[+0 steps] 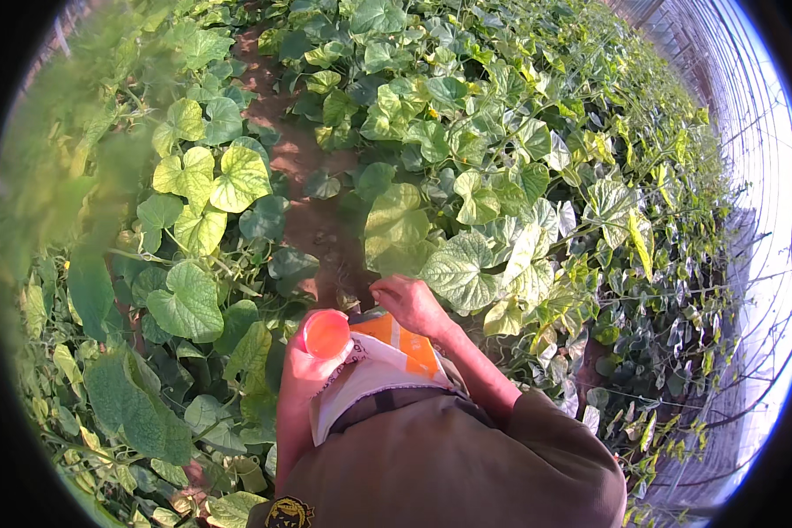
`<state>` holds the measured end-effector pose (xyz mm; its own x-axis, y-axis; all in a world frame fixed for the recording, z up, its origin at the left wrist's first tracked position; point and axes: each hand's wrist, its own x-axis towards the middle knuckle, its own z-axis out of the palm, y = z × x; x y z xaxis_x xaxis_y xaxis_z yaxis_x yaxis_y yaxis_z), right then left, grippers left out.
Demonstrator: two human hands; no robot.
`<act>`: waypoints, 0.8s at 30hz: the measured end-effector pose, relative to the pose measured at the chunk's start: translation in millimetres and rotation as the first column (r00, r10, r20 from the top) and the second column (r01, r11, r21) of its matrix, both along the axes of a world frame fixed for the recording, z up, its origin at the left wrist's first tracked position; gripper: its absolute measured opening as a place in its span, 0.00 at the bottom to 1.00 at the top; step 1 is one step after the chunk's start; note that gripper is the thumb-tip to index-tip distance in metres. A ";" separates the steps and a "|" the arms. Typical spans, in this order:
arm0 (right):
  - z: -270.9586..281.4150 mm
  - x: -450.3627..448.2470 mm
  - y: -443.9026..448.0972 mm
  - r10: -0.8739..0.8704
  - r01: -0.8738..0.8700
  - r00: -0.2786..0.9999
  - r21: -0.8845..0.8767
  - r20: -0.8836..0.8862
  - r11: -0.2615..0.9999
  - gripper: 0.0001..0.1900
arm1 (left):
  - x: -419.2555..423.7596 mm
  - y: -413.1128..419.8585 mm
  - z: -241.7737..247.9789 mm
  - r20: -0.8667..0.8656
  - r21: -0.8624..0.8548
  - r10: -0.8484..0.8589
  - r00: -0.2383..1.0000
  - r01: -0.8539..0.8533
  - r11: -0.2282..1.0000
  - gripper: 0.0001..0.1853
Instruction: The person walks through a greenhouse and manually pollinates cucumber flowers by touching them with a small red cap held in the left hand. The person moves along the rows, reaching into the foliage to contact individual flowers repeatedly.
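Observation:
In the lower middle of the head view, my left hand (310, 360) grips a reddish-orange cup (326, 334) whose round mouth faces up towards me. What the cup contains is too washed out to tell. My right hand (412, 305) is a little to the right and ahead of it, beside a large leaf, with its fingers curled together. Whether something small sits between those fingertips cannot be seen. A white and orange printed sack (383, 376) hangs at my waist like an apron, below both hands, and it bears writing.
Dense leafy vines, like cucumber plants (191, 300), grow on my left. More vines (495, 145) fill the right side. Between them a narrow brown soil path (310, 224) runs ahead. A greenhouse wall of plastic film (765, 218) curves along the far right. Blurred foliage (86, 152) hangs close at upper left.

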<state>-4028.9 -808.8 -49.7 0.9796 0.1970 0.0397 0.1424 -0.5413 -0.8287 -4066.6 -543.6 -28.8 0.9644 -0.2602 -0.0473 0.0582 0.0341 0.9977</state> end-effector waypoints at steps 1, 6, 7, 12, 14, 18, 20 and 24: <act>9.1 23.1 -0.4 -0.024 0.024 0.999 0.007 -0.027 1.000 0.12 | 8.6 3.4 2.3 -0.007 0.003 0.020 1.000 -0.020 1.000 0.25; 0.7 157.2 -33.2 -0.354 0.335 0.931 0.178 0.091 0.925 0.12 | 80.7 12.6 4.2 -0.106 -0.057 0.100 0.989 -0.107 0.993 0.21; -13.3 188.4 -54.2 -0.414 0.410 0.894 0.056 0.172 0.910 0.13 | 101.6 13.1 2.3 -0.048 -0.015 0.107 0.993 -0.108 0.994 0.21; -95.4 304.5 -131.0 -0.665 0.796 0.601 -0.259 0.444 0.547 0.31 | 207.6 18.5 0.4 0.004 0.066 0.096 0.995 -0.096 0.993 0.21; -128.8 334.6 -141.0 -0.775 0.807 0.581 -0.298 0.249 0.509 0.36 | 247.1 18.6 1.0 -0.051 0.009 0.088 0.995 -0.088 0.996 0.21; -166.3 365.2 -120.4 -0.759 0.713 0.650 -0.375 0.038 0.593 0.37 | 326.9 8.7 11.9 -0.006 0.086 0.028 1.000 -0.027 0.996 0.21; -166.9 378.7 -109.4 -0.757 0.682 0.653 -0.425 -0.011 0.595 0.39 | 359.4 1.2 19.0 -0.015 0.072 -0.028 0.999 0.029 0.997 0.22; -187.0 394.3 -112.3 -0.780 0.723 0.621 -0.326 -0.079 0.609 0.43 | 419.4 -24.0 25.1 -0.087 0.004 -0.176 0.981 0.177 0.984 0.27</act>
